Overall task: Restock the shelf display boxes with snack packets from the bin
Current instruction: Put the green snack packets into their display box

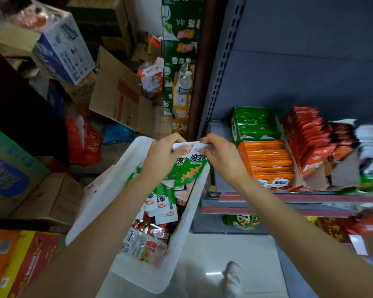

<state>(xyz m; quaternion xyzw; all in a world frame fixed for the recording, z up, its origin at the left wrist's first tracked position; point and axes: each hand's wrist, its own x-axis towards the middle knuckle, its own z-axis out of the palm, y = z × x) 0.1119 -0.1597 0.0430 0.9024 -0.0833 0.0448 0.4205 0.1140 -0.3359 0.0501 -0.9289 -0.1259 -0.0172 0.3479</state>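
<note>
Your left hand [159,157] and right hand [221,157] each have a closed grip on the white top edge of a small bunch of green snack packets [188,168]; the fingers pinch it from either side, and the packets hang down between your hands. You hold them just above the far end of the white bin [181,250], close to the left end of the shelf [267,197].

Below your wrists the bin is far from empty: more green packets [159,198], some dark red ones and a clear bag of others lie loose in it, so plenty is left to move.

To the right, on the shelf, the green display box [254,123] at the far side looks fairly full but seems the match for what you hold. The orange display box [269,162] nearer you appears packed tight. The red display box [306,138] further right also shows a long row, though that end is blurred. By this reckoning you are mid-task, with this bunch not yet placed.

Cardboard cartons [121,97] crowd the floor to the left.
</note>
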